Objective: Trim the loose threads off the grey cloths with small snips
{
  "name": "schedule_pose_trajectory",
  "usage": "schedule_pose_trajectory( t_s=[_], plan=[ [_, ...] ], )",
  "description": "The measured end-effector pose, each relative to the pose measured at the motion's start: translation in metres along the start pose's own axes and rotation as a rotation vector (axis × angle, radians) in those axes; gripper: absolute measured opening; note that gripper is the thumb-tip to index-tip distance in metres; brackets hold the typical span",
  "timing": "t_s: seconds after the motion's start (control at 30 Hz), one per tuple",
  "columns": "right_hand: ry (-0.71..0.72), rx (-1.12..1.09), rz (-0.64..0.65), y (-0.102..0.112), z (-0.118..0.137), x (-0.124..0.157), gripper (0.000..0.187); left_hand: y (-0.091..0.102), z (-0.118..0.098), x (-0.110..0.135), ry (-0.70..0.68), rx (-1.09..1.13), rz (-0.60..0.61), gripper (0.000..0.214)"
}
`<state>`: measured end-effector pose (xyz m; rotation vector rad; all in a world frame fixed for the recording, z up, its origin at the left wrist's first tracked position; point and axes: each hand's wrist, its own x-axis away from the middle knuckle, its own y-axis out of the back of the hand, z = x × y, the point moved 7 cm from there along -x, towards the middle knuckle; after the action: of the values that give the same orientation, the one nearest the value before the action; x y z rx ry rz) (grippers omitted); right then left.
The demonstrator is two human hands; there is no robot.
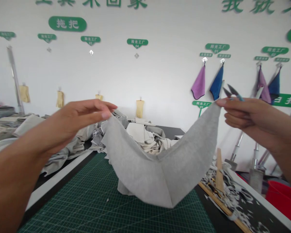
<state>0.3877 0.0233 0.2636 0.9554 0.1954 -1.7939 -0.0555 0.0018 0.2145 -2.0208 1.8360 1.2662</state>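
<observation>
A pale grey piece of fabric [147, 181] hangs between my hands in a sagging curve, with a fold line down its middle. My left hand [87, 111] pinches its upper left corner between thumb and fingers. At the upper right corner, my right hand [244, 111] grips the cloth with thumb and forefinger. That same hand also holds small thread snips [234, 92], whose dark blades point up and away from the cloth. Below the fabric lies a green cutting mat [82, 194] with a printed grid.
Heaps of grey cloth [145, 132] lie behind the mat and along the left. On the right are wooden strips [219, 171], fabric scraps [242, 204] and a red bucket [283, 200]. Cloths [199, 82] and yellow gloves [140, 108] hang on the white wall.
</observation>
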Motion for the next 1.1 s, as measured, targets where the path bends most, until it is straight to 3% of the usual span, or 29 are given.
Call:
schedule_pose_trajectory(
  t_s=[0.03, 0.1, 0.23, 0.3, 0.4, 0.5, 0.63, 0.73, 0.83, 0.93, 1.1],
  plan=[
    [-0.063, -0.142, 0.197, -0.029, 0.007, 0.010, 0.037, -0.019, -0.007, 0.003, -0.001, 0.018, 0.084, 0.024],
    [-0.069, -0.269, 0.393, -0.071, 0.030, 0.032, 0.028, -0.057, -0.021, 0.010, -0.011, 0.072, 0.252, 0.022],
    [-0.019, -0.361, 0.625, -0.130, 0.065, 0.072, 0.024, -0.120, -0.041, 0.029, -0.044, 0.265, 0.550, 0.017],
    [-0.043, -0.425, 0.670, -0.146, 0.071, 0.084, 0.025, -0.135, -0.042, 0.034, -0.043, 0.346, 0.584, 0.016],
    [-0.113, -0.510, 0.651, -0.159, 0.066, 0.092, 0.026, -0.133, -0.035, 0.032, -0.028, 0.393, 0.481, 0.018],
    [-0.183, -0.615, 0.631, -0.169, 0.055, 0.101, 0.027, -0.116, -0.024, 0.025, 0.003, 0.413, 0.258, 0.020],
    [-0.305, -0.705, 0.751, -0.195, 0.039, 0.129, 0.028, -0.097, -0.014, 0.023, 0.012, 0.451, -0.046, 0.021],
    [-0.413, -0.712, 0.791, -0.216, 0.023, 0.150, 0.032, -0.098, -0.005, 0.025, 0.012, 0.469, -0.149, 0.022],
    [-0.506, -0.713, 0.708, -0.229, 0.006, 0.158, 0.038, -0.109, 0.013, 0.029, 0.083, 0.447, -0.120, 0.027],
    [-0.563, -0.751, 0.577, -0.231, -0.010, 0.153, 0.044, -0.123, 0.037, 0.039, 0.214, 0.431, -0.009, 0.036],
    [-0.593, -0.814, 0.467, -0.229, -0.033, 0.144, 0.048, -0.156, 0.056, 0.068, 0.391, 0.589, 0.446, 0.046]
  ],
)
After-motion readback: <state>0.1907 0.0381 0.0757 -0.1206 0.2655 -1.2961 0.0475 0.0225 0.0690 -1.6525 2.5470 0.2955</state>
